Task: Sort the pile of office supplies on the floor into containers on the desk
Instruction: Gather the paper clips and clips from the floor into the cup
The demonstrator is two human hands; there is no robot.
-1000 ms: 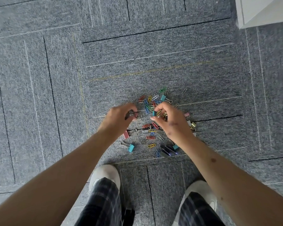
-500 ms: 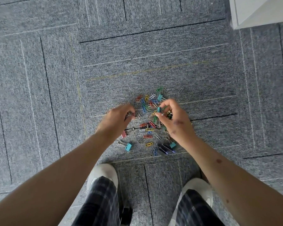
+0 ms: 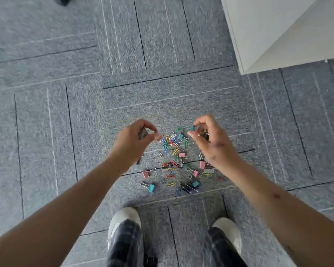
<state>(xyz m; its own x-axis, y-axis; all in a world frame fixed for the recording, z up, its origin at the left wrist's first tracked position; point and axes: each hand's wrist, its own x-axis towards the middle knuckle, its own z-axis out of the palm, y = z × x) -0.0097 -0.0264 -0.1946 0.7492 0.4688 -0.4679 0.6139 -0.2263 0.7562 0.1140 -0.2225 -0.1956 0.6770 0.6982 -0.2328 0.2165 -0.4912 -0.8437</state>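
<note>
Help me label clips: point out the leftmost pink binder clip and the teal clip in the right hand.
pink binder clip (image 3: 145, 174), head view, on its body
teal clip (image 3: 192, 127), head view, on its body

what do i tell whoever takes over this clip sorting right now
Left hand: holds a dark binder clip.
Right hand: pinches a teal binder clip, with other clips tucked in the palm.
The pile of paper clips and binder clips lies on the grey carpet, ahead of the shoes.
Done: a few clips picked up.
Left: most of the pile; the desk containers are out of view.
</note>
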